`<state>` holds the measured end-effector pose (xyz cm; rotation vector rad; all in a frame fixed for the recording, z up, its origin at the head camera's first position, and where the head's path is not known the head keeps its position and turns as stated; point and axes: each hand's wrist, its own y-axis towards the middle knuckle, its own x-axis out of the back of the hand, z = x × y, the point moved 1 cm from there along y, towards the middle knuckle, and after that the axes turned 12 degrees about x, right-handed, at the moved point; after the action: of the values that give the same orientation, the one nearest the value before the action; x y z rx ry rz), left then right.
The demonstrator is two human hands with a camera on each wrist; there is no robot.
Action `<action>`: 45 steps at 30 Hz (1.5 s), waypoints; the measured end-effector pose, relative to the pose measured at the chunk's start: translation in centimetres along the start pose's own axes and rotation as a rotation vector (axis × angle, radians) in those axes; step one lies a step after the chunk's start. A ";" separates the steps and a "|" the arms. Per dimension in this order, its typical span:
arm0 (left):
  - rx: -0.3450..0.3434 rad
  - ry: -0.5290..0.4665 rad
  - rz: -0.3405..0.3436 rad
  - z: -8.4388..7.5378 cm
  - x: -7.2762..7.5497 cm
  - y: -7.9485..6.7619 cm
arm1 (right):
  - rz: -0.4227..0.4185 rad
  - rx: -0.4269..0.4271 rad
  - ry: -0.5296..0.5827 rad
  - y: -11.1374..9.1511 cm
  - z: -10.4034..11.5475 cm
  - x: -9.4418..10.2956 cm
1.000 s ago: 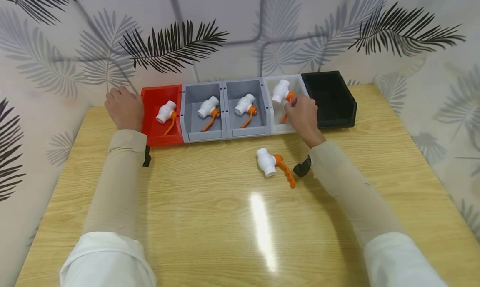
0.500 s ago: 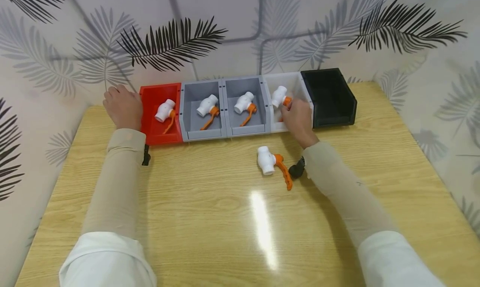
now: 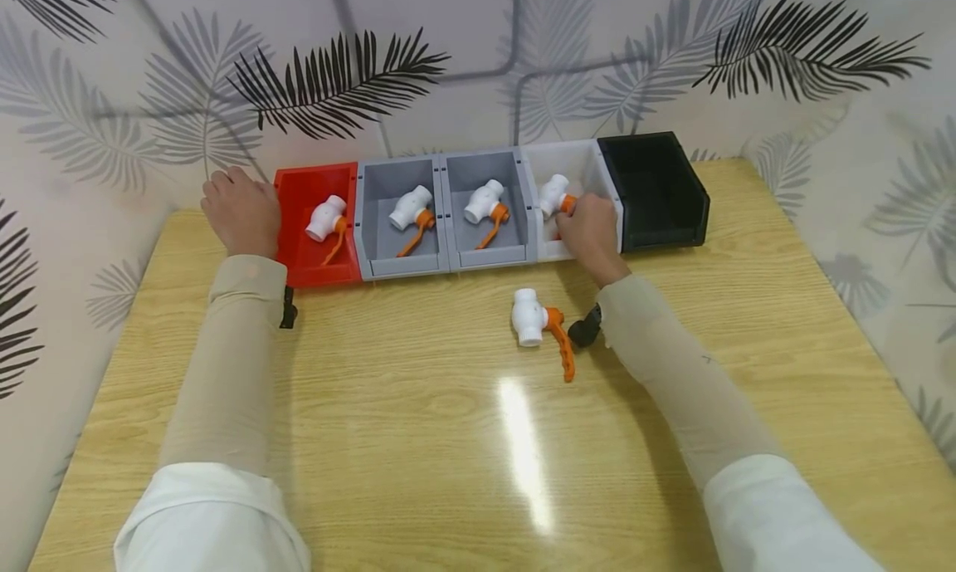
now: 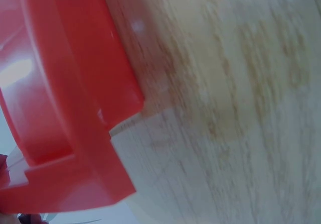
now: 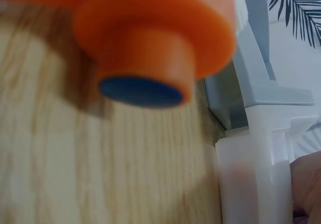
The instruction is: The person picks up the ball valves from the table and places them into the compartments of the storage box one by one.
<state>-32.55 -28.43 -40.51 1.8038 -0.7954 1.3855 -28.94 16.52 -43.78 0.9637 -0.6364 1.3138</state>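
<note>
My left hand grips the outer left edge of the red bin, its fingers curled at the rim. A white ball valve with an orange handle lies tilted inside the white bin. My right hand reaches into that bin and pinches the valve's orange part; the fingertips are hidden. Another white ball valve lies on the table just in front of the bins, its orange handle close to the right wrist camera.
Two grey bins and the red one each hold a similar valve. A black bin ends the row at the right. The bins stand on a wooden table against a leaf-patterned backdrop.
My right hand has moved lower and left, bringing its ball valve down into the white bin. The table valve's handle has swung a little left. My left hand keeps its place on the red bin.
</note>
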 end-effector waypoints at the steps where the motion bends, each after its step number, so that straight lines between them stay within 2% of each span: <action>1: 0.000 -0.006 -0.004 0.0 0.0 0.1 | 0.017 -0.009 0.008 0.0 0.0 0.1; 17: 0.007 0.008 0.010 0.1 -0.2 0.3 | 0.072 0.025 -0.018 0.1 0.0 0.3; 38: 0.008 -0.017 0.002 0.0 -0.2 0.1 | 0.079 -0.014 -0.064 -0.2 0.3 0.0; 45: 0.010 -0.010 0.001 0.0 0.0 0.0 | 0.108 -0.009 -0.045 -0.1 0.0 -0.2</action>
<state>-32.54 -28.45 -40.56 1.8198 -0.7962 1.3841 -28.83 16.39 -43.97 0.9652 -0.7368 1.3861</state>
